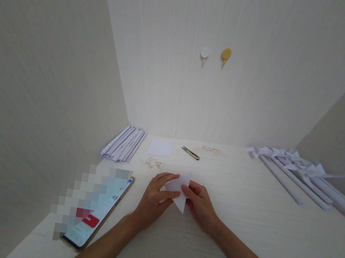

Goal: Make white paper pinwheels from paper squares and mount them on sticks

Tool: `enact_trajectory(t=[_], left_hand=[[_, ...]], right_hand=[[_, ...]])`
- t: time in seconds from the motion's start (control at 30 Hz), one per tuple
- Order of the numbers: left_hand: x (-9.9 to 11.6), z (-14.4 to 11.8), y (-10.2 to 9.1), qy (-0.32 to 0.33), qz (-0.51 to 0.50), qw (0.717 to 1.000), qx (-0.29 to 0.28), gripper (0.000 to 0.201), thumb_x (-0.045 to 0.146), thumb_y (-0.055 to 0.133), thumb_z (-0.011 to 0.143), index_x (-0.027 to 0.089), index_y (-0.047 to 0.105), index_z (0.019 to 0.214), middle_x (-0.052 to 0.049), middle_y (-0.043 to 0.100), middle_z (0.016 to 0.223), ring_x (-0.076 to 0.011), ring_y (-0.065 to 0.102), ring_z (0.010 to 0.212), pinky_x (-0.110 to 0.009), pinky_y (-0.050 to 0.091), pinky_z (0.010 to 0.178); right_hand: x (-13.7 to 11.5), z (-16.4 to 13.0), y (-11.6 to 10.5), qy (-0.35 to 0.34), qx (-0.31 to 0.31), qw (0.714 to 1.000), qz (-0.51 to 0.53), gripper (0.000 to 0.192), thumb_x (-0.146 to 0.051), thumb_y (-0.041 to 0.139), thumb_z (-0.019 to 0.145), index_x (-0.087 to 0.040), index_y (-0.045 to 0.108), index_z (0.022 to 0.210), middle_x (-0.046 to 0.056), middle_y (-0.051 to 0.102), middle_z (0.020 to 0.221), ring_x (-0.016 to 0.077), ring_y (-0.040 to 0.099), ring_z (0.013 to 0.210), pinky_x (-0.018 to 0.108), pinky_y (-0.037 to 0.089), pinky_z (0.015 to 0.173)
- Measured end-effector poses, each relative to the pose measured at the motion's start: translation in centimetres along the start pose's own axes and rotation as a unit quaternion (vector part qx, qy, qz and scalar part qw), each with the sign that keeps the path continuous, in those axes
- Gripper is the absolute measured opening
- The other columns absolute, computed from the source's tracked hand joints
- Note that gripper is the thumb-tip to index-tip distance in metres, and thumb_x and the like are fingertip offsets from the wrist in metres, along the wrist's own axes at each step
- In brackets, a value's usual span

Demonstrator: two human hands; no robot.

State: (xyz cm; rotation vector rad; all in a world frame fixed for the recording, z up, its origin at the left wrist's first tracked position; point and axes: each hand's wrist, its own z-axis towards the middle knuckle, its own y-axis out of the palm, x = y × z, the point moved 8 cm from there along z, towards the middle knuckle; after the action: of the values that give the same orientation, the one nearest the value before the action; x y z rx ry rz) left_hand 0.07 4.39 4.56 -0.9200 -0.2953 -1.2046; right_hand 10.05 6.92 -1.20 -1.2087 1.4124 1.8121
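Observation:
A small white piece of folded paper (177,185), roughly triangular in outline, is between my two hands above the table. The fingers of my left hand (154,196) press on its left part, and the hand is closed on it. On the opposite edge, my right hand (202,205) pinches the paper with the thumb on top and curled fingers behind. Beyond the hands lie a flat white paper sheet (160,148), thread snips (190,153) and a little heap of small pale pieces (153,163).
A phone (103,209) with a lit screen lies left of my left arm. Folded paper strips (124,144) are bundled at the back left. White paper rolls with pointed ends (302,175) lie at right. Two hooks (205,53) hang on the wall.

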Motion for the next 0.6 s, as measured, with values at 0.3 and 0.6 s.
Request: enact_trajectory(t=[0.3, 0.6], left_hand=[[-2.6, -0.2, 1.3, -0.201, -0.126, 0.971, -0.035, 0.009, 0.022, 0.062, 0.063, 0.02, 0.069, 0.058, -0.007, 0.063, 0.084, -0.0191, 0.056, 0.079, -0.028, 0.042, 0.073], [-3.4, -0.4, 0.6, -0.237, -0.115, 0.965, 0.014, 0.002, 0.02, 0.067, 0.056, 0.02, 0.069, 0.056, -0.006, 0.063, 0.079, -0.0187, 0.056, 0.077, -0.028, 0.042, 0.073]], right_hand=[[-1.0, -0.1, 0.9, -0.005, -0.02, 0.983, -0.181, 0.014, -0.012, 0.054, 0.063, -0.015, 0.066, 0.066, -0.003, 0.057, 0.049, 0.0092, 0.05, 0.046, 0.021, 0.041, 0.046], [-0.9, 0.3, -0.2, -0.03, 0.031, 0.985, -0.168, 0.005, -0.013, 0.055, 0.061, -0.014, 0.06, 0.063, -0.004, 0.055, 0.048, 0.0076, 0.047, 0.042, 0.02, 0.034, 0.041]])
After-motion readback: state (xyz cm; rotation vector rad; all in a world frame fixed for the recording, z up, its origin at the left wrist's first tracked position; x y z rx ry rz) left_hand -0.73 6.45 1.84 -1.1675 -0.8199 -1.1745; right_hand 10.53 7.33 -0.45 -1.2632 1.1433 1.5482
